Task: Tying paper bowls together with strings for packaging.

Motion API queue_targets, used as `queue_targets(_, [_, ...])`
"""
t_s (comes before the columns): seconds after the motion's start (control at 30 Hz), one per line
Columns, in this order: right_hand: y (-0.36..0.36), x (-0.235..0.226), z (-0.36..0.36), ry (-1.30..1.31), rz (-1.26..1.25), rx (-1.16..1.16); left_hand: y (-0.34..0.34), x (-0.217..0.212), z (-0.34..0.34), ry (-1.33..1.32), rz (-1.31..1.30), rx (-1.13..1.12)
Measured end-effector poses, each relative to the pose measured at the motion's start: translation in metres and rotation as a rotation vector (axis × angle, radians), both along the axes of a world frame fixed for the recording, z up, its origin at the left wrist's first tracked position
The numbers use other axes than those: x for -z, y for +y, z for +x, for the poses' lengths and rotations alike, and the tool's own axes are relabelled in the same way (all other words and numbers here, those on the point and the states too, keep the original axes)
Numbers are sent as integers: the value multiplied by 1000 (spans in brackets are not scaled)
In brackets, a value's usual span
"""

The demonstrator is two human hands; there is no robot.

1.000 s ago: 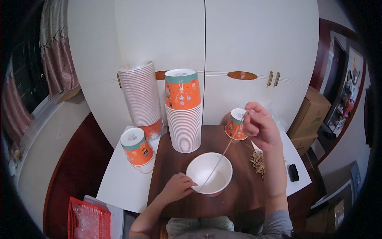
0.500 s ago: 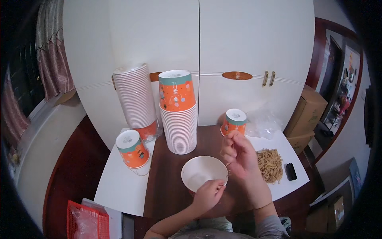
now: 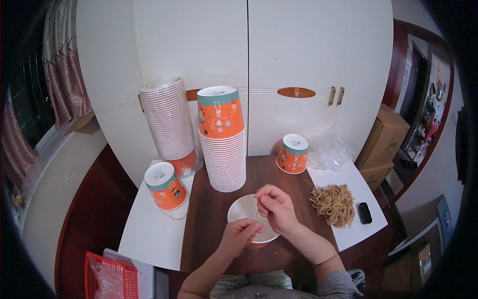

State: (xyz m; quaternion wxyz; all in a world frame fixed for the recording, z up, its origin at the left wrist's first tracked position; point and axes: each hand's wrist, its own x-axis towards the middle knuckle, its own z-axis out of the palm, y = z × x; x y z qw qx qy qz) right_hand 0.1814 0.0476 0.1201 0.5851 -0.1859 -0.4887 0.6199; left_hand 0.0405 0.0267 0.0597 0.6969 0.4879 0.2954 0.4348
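Over a white-lined paper bucket (image 3: 240, 205) on the brown tabletop, both my hands are close together. My left hand (image 3: 240, 235) pinches one part of a thin tan cord (image 3: 259, 216), low over the bucket's opening. Slightly higher and to the right, my right hand (image 3: 277, 208) is closed with thumb and fingers together on the cord. Only a short length of it shows between the hands. The bucket's near side is partly hidden by my hands. Right of them lies a tangled pile of tan cords (image 3: 333, 205).
A tall stack of orange and white buckets (image 3: 222, 149) stands behind, beside a plastic-wrapped stack (image 3: 169, 119). Upturned buckets sit at left (image 3: 166, 185) and at back right (image 3: 293, 154), near a clear plastic bag (image 3: 331, 149). A small black object (image 3: 365, 213) lies far right.
My right hand has come left and down from beside the cord pile to over the bucket. My left hand has shifted slightly left, and the two are nearer each other.
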Motion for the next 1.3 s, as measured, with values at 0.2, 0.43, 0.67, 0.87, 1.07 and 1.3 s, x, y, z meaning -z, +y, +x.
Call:
queue_targets(0.2, [16,21,11,-906,700,389,19,5,-35,735,785,-343])
queue_targets(0.43, [30,38,2,-1572,707,102,42,16,-52,928,1009,-499])
queue_targets(0.67, [49,52,-4,-1335,853,329,45,22,-52,867,942,-505])
queue_targets(0.87, [55,70,-15,-711,68,-273,41,13,-50,843,970,-571])
queue_targets(1.07, [60,68,-13,-806,-40,-315,43,18,-53,813,1011,-612])
queue_targets(1.3, [72,81,-11,-1163,368,25,53,43,-54,793,792,-628])
